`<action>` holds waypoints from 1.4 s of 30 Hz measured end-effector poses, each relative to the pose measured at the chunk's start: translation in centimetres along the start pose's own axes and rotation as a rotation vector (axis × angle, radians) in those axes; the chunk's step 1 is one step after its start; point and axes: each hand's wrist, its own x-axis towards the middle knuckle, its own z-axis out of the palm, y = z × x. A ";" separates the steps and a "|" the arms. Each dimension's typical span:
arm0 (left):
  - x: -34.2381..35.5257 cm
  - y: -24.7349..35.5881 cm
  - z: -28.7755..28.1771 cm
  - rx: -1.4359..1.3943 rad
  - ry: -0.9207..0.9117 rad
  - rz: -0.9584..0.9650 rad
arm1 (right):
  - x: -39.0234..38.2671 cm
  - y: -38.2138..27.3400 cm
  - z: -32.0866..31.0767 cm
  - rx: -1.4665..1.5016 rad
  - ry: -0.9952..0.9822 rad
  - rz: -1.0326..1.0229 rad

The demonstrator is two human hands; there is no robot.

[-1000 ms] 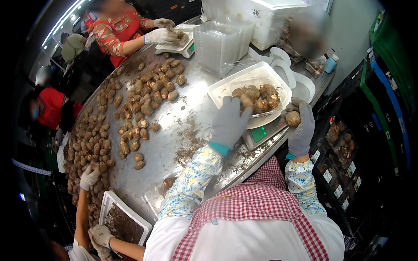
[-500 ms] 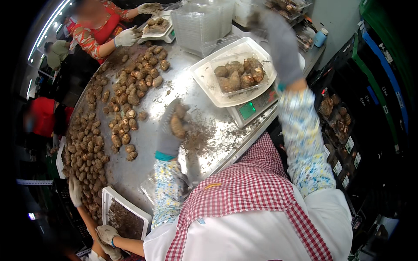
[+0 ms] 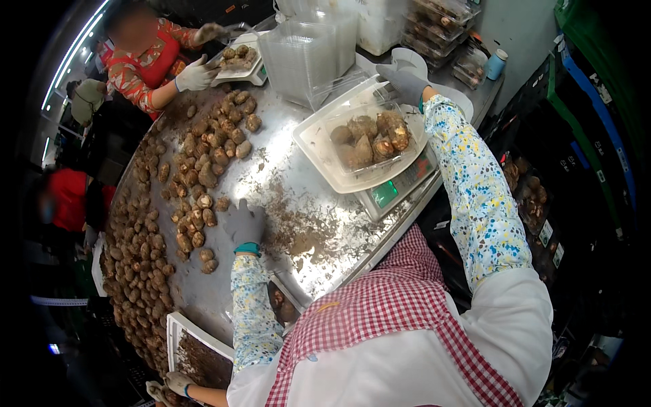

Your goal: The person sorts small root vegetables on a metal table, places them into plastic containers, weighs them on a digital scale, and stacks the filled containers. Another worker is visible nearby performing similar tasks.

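My left hand (image 3: 245, 224), in a grey glove, lies open over the metal table (image 3: 237, 285), fingers stretched out and nothing held. It is just right of a scatter of brown taro corms (image 3: 203, 159). My right hand (image 3: 407, 85), also grey-gloved, reaches to the far rim of a white tub (image 3: 319, 159), beside the raised clear plastic there. Its fingertips are partly hidden, so their grip is unclear. Inside the tub sits a clear plastic box (image 3: 383, 163) holding several taros (image 3: 363, 150). Under the tub stands a scale (image 3: 407, 186) with a lit green display.
Stacked clear boxes (image 3: 298, 57) stand at the back. Filled packs (image 3: 441, 30) and a blue bottle (image 3: 496, 64) are at back right. A co-worker (image 3: 146, 64) handles another scale (image 3: 251, 71). Another person's gloved hand (image 3: 178, 383) is by a white-rimmed dirt tray (image 3: 203, 339).
The taro that my left hand held is gone from it, and the hand has shifted left and opened. My right hand has come down to the tub's far rim.
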 end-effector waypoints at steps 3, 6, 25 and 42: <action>0.5 4.9 -6.0 -0.502 0.361 0.218 | 0.3 -0.1 0.0 0.246 -0.088 -0.111; -0.7 12.1 -11.9 -0.907 0.381 0.515 | -0.5 -0.8 -0.3 0.304 -0.084 -0.227; 2.0 19.7 -12.5 -0.546 0.059 0.969 | -4.8 -1.7 1.9 0.177 -0.001 -0.340; -0.3 6.7 -9.8 -1.503 0.204 0.110 | -9.9 -0.4 -0.8 0.161 -0.026 -0.726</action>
